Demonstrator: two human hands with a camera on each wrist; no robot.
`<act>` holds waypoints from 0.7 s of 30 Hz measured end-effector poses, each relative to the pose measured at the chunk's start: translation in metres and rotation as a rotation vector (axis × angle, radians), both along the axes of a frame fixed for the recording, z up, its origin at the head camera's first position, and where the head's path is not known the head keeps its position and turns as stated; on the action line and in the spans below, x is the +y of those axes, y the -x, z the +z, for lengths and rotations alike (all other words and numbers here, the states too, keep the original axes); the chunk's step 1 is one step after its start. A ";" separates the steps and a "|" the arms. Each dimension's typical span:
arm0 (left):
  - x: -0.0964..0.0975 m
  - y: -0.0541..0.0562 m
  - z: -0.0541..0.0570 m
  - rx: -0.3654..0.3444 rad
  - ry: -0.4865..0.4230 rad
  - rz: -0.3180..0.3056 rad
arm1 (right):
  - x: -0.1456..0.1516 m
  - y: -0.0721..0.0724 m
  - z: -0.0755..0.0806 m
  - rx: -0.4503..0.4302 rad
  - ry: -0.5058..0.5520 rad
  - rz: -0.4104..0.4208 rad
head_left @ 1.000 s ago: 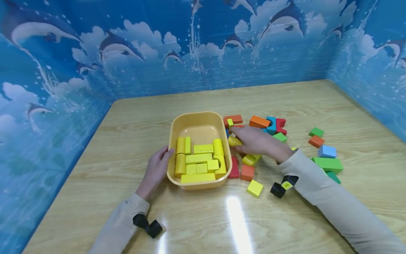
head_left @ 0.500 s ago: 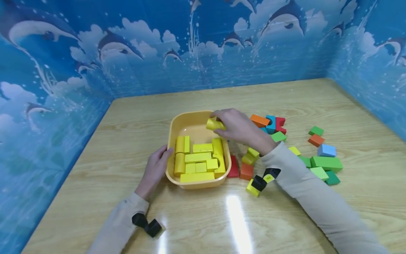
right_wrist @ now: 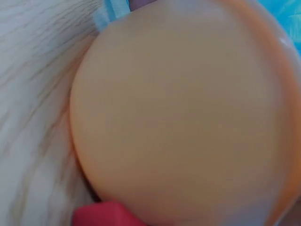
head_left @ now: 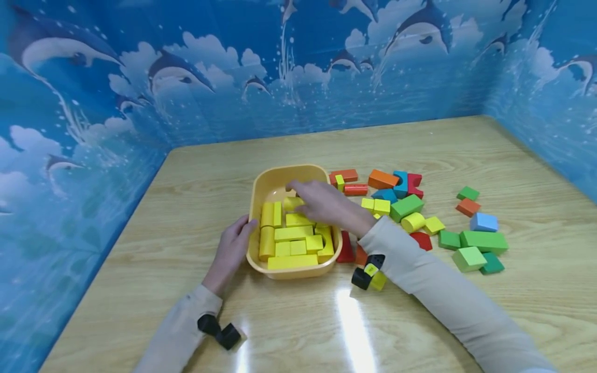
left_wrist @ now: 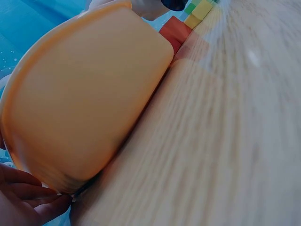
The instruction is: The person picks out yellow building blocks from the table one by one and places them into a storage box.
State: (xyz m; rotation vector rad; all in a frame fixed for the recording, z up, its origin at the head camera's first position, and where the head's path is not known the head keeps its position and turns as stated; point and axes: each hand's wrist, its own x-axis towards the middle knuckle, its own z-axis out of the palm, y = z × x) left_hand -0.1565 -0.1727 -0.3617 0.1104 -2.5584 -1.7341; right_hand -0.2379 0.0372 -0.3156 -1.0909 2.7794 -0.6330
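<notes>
A tan plastic bin (head_left: pixel 275 276) stands on the table in the head view, with several yellow blocks (head_left: pixel 294 233) packed in its near part. My left hand (head_left: pixel 228 248) holds the bin's left side, thumb at the rim; in the left wrist view its fingers (left_wrist: pixel 28 190) touch the bin's lower corner. Over the bin's right wall reaches my right hand (head_left: pixel 322 204), its fingers and thumb around a yellow cylinder block (head_left: pixel 292 203) lying behind the other blocks. The right wrist view is filled by the bin's outer wall (right_wrist: pixel 178 113); what the right fingers do is hidden there.
Right of the bin lie loose blocks: a green one (head_left: pixel 407 207), a yellow cylinder (head_left: pixel 412 223), an orange one (head_left: pixel 383 179), a red one (head_left: pixel 345 248) close to the bin's wall. A light blue block (head_left: pixel 484 222) and several green ones sit farther right. Dolphin-printed screens surround the table.
My right hand has picked up the yellow cylinder from the loose blocks, carried it left over the rim and lowered it into the bin. My left hand has stayed on the bin.
</notes>
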 end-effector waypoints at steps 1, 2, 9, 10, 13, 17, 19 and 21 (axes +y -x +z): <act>0.000 0.000 0.000 -0.001 -0.003 0.001 | -0.001 0.000 -0.001 -0.002 0.000 0.006; -0.001 0.000 0.000 -0.002 -0.001 0.002 | -0.002 0.000 -0.002 -0.004 0.000 0.013; -0.001 0.001 0.001 -0.010 0.008 -0.004 | -0.006 0.002 -0.007 0.027 -0.017 0.054; -0.001 0.001 0.001 -0.009 0.009 -0.004 | -0.006 0.002 -0.008 0.032 -0.015 0.059; -0.001 0.001 0.001 -0.011 0.010 -0.001 | -0.006 0.002 -0.008 0.053 0.004 0.082; -0.001 0.001 0.001 -0.008 0.014 0.004 | -0.006 0.003 -0.009 0.073 0.009 0.109; -0.001 0.001 0.000 -0.007 0.015 0.006 | -0.006 0.004 -0.009 0.067 -0.005 0.106; -0.001 0.000 0.000 -0.004 0.013 0.004 | -0.006 0.004 -0.010 0.055 -0.029 0.096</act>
